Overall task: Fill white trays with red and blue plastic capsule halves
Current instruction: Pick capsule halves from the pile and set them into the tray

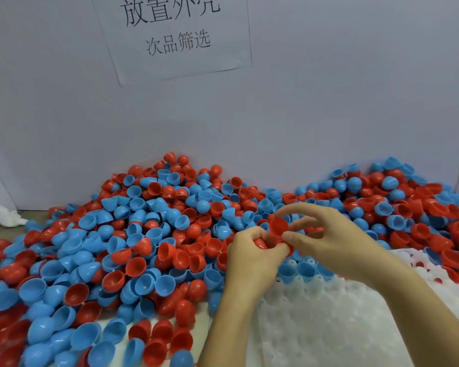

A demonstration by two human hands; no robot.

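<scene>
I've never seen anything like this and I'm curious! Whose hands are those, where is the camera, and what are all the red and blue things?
The camera sits on a person's head and looks down, so you see their own two hands. In front of them is a big heap of little plastic cups, red and blue; each is half of a capsule. The left hand grips a red half. The right hand pinches another red half between thumb and fingers, right beside the first. Below the hands lies a white tray with round pockets. A row of blue halves already sits in its far edge. On the wall hangs a paper sign with Chinese writing.
</scene>
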